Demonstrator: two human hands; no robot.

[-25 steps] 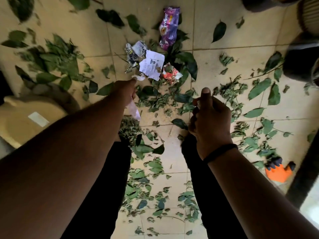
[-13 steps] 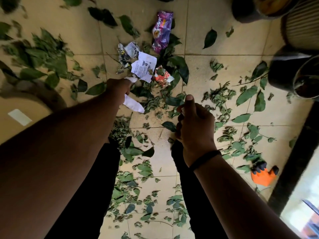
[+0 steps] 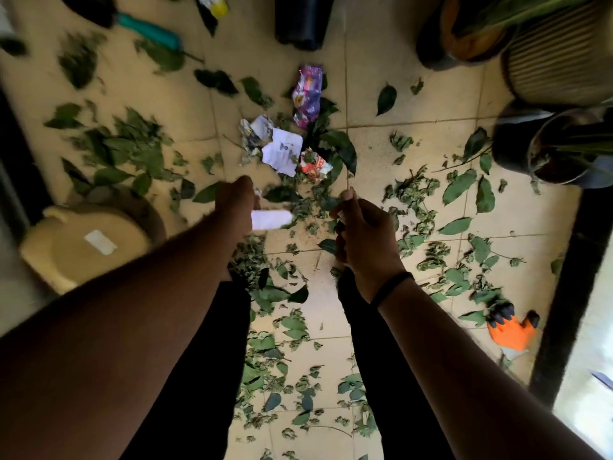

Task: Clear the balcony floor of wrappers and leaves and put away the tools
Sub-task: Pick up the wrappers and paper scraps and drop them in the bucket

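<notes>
- Across the tiled balcony floor [image 3: 414,71] green leaves [image 3: 132,151] lie scattered nearly everywhere, so the job looks barely begun. The widest risk, as I judge it, is trampling: the person's dark-clad legs stand among the litter, and a step would grind crumbly bits into the tile joints.
- Potted plants [image 3: 560,151] crowd the right edge, with leaves lying close against their bases. Reaching in there carelessly could tip a pot or strip more foliage.
- At far left sits a cream plastic container [image 3: 83,244], near the left arm; if it is meant as the bin, a throw from this height could miss.
- Ahead of the hands lies the wrapper cluster: a purple wrapper [image 3: 308,94], white paper [image 3: 282,152], a grey crumpled wrapper [image 3: 253,131] and a red wrapper [image 3: 315,166], tangled with leaves. Grabbing it in a bunch may drop pieces.
- Tools are well apart: a teal-handled tool [image 3: 149,29] at the top, an orange glove [image 3: 510,330] at lower right. Either could be overlooked.
- Left hand [image 3: 237,204]: fingers curled tight around a white wrapper [image 3: 270,220] that sticks out sideways; it could slide free if more is gathered in that fist.
- Right hand [image 3: 361,234]: fingers curled, thumb up, apparently pinching a leaf [image 3: 328,202]. Blur makes this uncertain, and so light a hold could let go.
</notes>
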